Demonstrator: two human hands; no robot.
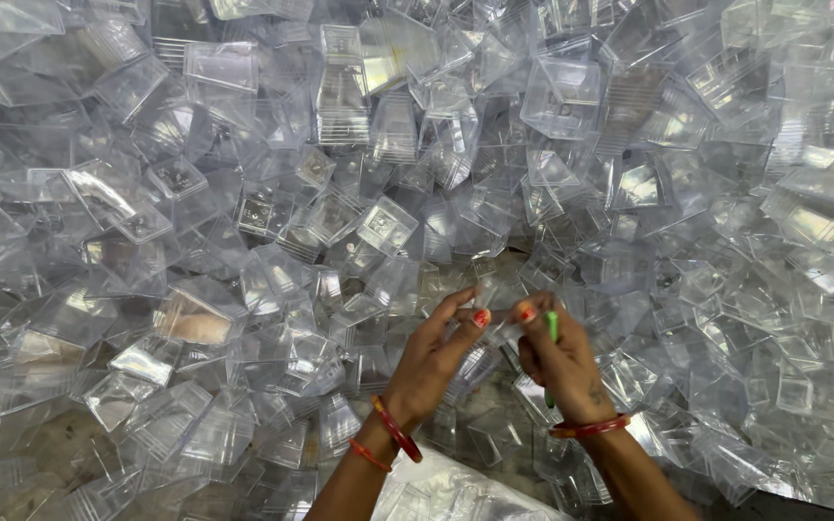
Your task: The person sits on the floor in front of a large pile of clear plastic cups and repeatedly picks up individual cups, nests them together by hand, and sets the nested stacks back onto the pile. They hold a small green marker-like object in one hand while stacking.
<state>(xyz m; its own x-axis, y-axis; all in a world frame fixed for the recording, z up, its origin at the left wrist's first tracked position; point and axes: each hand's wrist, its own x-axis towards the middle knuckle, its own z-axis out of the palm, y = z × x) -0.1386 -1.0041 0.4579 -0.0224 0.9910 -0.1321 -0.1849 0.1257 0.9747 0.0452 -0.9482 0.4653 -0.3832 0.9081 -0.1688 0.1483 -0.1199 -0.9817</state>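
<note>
Holding one small clear plastic container [500, 320] between both hands, just above the pile of clear plastic containers [359, 174] that fills the whole view. Left hand [433, 362] has its fingers [456, 307] partly closed, thumb and forefinger pinching the container's left edge. Right hand [562, 362] pinches the right edge with its fingertips and also clamps a slim green tool [552, 328] against the palm, tool pointing roughly upright; cannot tell if it is a blade or a pen. Red bangles [396, 429] on both wrists.

Judgement: this reads as checking or trimming a single piece. To do it well, keep the grip light and on the edges only, since thin clear walls likely flex and smudge. Steady the piece with the left, let the right work the tool tip. Hold it clear of the pile so neighbouring pieces don't snag. Floor patch [494, 405] shows below the hands.
</note>
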